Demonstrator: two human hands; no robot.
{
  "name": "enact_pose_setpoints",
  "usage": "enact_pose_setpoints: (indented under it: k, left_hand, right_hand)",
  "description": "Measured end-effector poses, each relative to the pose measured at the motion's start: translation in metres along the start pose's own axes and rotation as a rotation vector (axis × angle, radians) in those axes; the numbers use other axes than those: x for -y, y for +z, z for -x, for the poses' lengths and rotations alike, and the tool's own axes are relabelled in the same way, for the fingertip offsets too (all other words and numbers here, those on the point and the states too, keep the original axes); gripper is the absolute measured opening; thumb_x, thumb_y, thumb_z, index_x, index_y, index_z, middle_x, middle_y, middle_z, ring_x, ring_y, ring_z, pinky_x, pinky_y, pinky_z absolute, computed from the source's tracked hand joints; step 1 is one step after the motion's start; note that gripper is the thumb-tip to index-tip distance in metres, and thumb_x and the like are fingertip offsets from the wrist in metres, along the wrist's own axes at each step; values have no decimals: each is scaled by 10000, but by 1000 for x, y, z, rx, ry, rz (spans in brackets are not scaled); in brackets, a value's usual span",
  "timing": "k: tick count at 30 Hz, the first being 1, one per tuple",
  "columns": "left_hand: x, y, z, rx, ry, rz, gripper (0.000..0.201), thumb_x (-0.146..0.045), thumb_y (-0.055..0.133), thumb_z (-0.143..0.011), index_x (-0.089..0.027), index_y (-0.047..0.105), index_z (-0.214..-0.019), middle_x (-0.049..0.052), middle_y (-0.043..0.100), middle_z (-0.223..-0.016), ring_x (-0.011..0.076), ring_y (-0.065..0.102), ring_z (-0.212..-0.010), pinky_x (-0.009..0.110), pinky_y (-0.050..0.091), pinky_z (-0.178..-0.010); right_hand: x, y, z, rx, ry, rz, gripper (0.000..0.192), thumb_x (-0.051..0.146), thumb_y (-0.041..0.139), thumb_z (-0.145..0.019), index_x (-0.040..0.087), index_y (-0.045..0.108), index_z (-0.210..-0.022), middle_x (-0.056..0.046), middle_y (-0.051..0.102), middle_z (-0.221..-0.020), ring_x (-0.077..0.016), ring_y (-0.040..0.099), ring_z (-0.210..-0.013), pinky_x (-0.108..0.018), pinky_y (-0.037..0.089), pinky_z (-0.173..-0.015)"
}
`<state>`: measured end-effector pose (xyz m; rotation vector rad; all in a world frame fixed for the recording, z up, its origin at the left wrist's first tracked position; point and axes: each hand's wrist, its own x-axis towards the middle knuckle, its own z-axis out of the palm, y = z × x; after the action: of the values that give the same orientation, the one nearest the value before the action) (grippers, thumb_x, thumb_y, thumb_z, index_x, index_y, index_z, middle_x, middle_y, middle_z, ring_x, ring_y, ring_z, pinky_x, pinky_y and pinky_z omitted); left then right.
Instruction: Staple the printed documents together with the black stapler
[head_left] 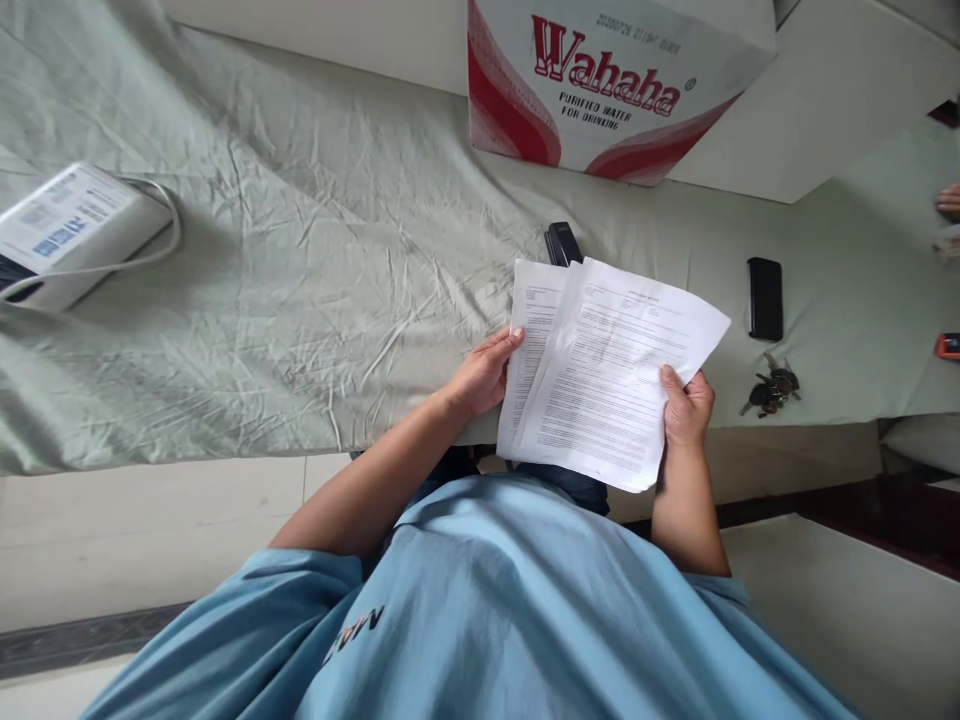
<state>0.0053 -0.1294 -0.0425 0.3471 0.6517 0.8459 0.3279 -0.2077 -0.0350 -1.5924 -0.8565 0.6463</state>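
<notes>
Both of my hands hold a small stack of printed white paper sheets (pixel 600 375) in front of my body, above the edge of a bed. My left hand (pixel 486 372) grips the left edge of the lower sheet, thumb on top. On the right side, my right hand (pixel 686 405) pinches the top sheet, which lies skewed over the others. A black stapler (pixel 561 243) lies on the green bedsheet (pixel 300 280) just beyond the papers, partly hidden by them.
A Wahaha water carton (pixel 615 80) stands at the back. A black phone (pixel 765 298) and a bunch of keys (pixel 772 385) lie to the right. A white device with a cable (pixel 67 235) sits far left. Another person's fingers (pixel 949 200) show at the right edge.
</notes>
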Motion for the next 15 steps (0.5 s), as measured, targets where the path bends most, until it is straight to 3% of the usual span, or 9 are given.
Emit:
enact_pose_setpoints:
  k: [7, 15]
  left_hand:
    - [-2, -6, -3, 31, -44, -4, 508, -618, 878, -902, -193, 822, -1174, 131, 868, -1171, 415, 758, -1328, 507, 647, -1105]
    - [-5, -5, -2, 98, -72, -7, 617, -703, 799, -926, -182, 814, -1256, 140, 878, -1121, 438, 772, -1314, 524, 647, -1089]
  right_hand:
    - [23, 6, 2, 14, 4, -37, 395, 524, 960, -788, 200, 870, -996, -74, 873, -976, -288, 819, -1062, -477, 636, -1059]
    - [24, 23, 1, 125, 16, -43, 384, 540, 966, -796, 225, 869, -991, -64, 887, -983, -289, 844, -1049, -476, 648, -1058]
